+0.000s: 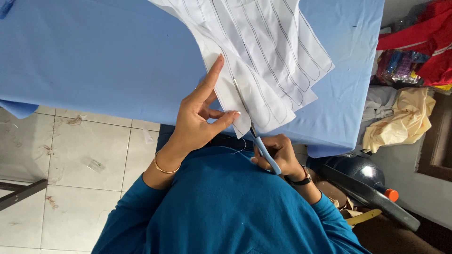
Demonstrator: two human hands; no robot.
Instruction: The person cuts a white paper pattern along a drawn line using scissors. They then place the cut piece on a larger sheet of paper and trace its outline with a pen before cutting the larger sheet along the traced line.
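Scissors [256, 136] clamped in right hand [278, 153], blades on drawn line; left hand [200, 115] spread, pinning white paper pattern [263, 51] on bench [108, 56]. Short snips, follow line.

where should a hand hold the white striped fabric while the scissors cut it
Hold the white striped fabric flat just left of the cut line, coming in from the near table edge, as the left hand does now. The scissors in the right hand run up from that edge with blades pointing away, so the left strip is likely the loose part needing support.
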